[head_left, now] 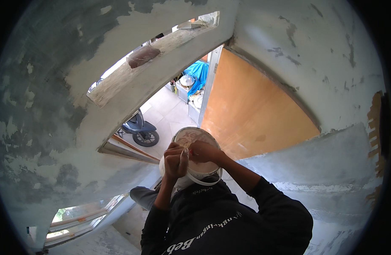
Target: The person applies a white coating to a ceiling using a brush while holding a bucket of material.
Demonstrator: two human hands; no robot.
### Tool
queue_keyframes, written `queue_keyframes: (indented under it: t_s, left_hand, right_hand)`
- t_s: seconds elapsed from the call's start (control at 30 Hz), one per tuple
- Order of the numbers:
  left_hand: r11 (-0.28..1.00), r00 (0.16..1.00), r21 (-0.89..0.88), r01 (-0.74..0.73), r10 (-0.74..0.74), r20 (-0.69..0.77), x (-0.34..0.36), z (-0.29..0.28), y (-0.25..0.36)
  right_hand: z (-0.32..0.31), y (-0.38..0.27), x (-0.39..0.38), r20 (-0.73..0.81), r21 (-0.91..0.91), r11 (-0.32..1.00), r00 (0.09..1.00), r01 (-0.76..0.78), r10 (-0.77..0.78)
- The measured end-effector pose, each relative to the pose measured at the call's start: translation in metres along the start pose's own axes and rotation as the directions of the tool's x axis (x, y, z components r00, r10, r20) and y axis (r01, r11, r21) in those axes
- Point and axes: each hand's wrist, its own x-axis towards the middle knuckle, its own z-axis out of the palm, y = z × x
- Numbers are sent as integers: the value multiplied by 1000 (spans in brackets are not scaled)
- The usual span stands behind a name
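While both your hands meet over the white plastic bucket (183, 182), the left hand (176, 160) has curled fingers and the right hand (204, 152) is bunched beside it; can't tell what either grips. Step in hand looks like fine two-handed work above the bucket; next move would call for keeping it steady. Bucket's close against your front, pale material (191, 137) inside, consistency unclear. Beyond: wooden door (250, 106), motorbike (138, 127) outside, then a round white container (187, 80) by a blue tarp (199, 73), contents unreadable.
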Motion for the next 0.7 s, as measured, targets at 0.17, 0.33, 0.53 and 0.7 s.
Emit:
queue_keyframes:
  t_s: [0.17,0.33,0.53,0.7]
  left_hand:
    - [1000,999,-8,26,-26,20,1,0,-3]
    - [1000,1000,-18,-7,7,-23,7,7,0]
    - [999,999,-4,49,-49,-2,4,-1,-10]
    - [999,998,1,49,-49,-37,6,1,-5]
  right_hand:
    - [-15,-16,-1,-14,87,995,999,-41,42]
    - [-6,10,3,-211,75,996,977,40,-23]
    - [-7,-1,1,-30,118,993,1000,1,3]
    - [-20,-14,1,-76,221,972,992,-83,102]
